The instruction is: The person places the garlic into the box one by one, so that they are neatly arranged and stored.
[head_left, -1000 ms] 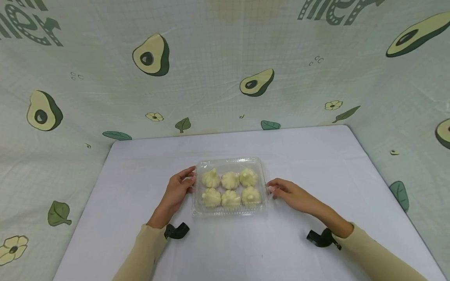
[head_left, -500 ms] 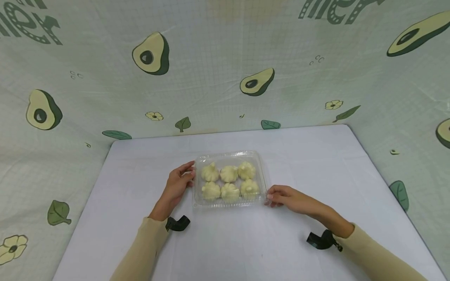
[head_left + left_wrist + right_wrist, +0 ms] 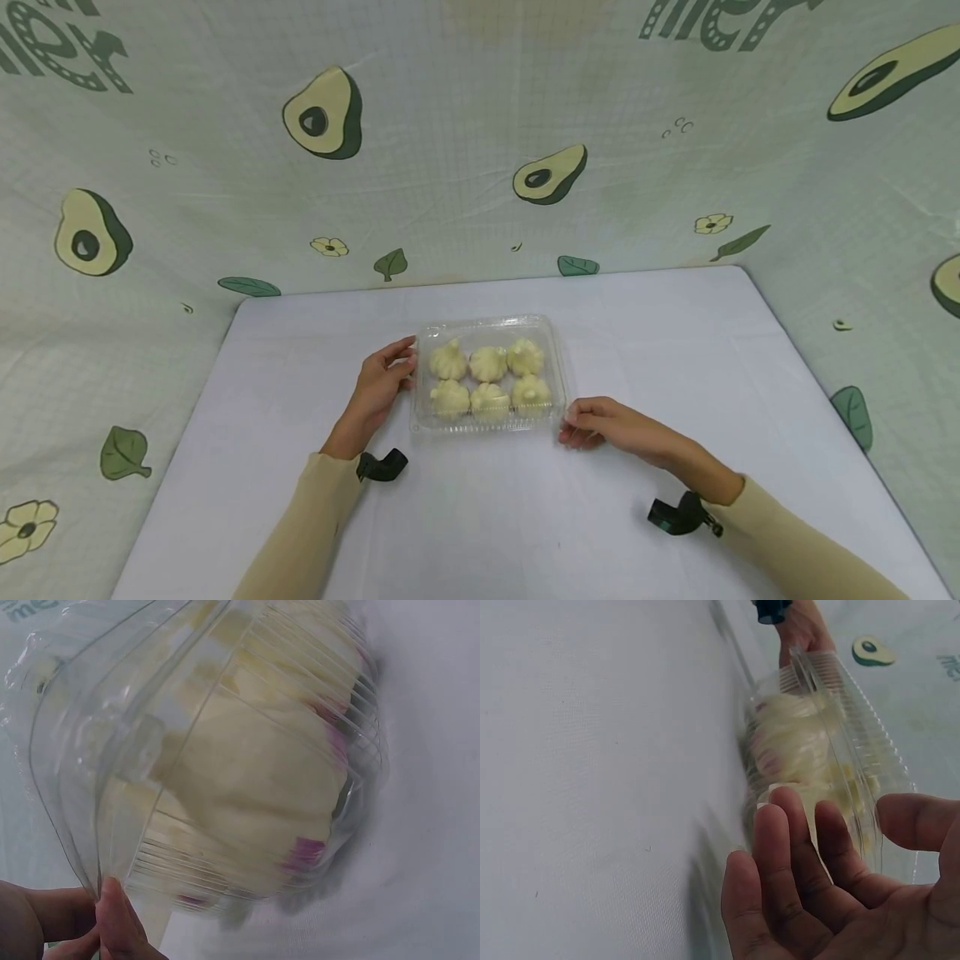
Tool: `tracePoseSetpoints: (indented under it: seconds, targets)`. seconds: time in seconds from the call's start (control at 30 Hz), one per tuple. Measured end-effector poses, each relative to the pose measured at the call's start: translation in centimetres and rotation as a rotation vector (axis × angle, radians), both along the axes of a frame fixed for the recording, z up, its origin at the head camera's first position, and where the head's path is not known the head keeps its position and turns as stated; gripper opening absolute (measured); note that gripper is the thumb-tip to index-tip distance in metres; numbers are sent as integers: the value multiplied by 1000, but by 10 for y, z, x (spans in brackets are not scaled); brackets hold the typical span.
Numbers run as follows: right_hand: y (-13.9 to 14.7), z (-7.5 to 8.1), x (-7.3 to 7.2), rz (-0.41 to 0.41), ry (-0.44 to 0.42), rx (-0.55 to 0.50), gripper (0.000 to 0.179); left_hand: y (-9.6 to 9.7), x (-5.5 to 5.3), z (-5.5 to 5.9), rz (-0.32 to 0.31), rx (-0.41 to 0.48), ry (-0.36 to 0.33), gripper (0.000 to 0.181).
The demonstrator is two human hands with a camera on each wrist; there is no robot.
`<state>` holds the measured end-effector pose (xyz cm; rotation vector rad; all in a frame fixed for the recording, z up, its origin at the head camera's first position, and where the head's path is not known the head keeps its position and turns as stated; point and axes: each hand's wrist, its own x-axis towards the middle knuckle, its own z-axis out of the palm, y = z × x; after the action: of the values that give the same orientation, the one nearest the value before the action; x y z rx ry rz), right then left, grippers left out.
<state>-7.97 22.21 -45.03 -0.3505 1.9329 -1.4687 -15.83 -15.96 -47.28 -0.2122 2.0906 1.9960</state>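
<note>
A clear plastic clamshell box (image 3: pixel 480 327), its lid down, sits on the white table with several pale garlic bulbs (image 3: pixel 489 365) inside in two rows. In the left wrist view, purple patches show on the garlic (image 3: pixel 262 772) through the ribbed plastic. My left hand (image 3: pixel 377 385) pinches the box's left rim between thumb and fingers. By the front right corner of the box is my right hand (image 3: pixel 603 425). Its fingers (image 3: pixel 769 847) are loosely bent in the right wrist view, the thumb apart from them, and nothing is gripped.
White cloth covers the table (image 3: pixel 480 525). Behind and to both sides hangs a pale curtain (image 3: pixel 450 183) printed with avocados and leaves. Black camera mounts sit on the left wrist (image 3: pixel 382 467) and the right wrist (image 3: pixel 678 515).
The box has slid a little away from me, my left hand going along with it. My right hand has shifted from the right rim toward the front right corner and come off the box.
</note>
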Motion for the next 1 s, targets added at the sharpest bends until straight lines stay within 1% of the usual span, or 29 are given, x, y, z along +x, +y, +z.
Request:
tracePoseSetpoints:
  seconds: [0.33, 0.7, 1.0]
  targets:
    - [-4, -4, 0, -59, -51, -16, 38, 3, -6, 2, 12, -6, -13, 48]
    - [-11, -5, 3, -156, -52, -13, 36, 2, -11, 0, 24, -12, -18, 47]
    - [-14, -5, 6, -186, -47, 1, 36, 1, -11, -1, 2, -26, -38, 47]
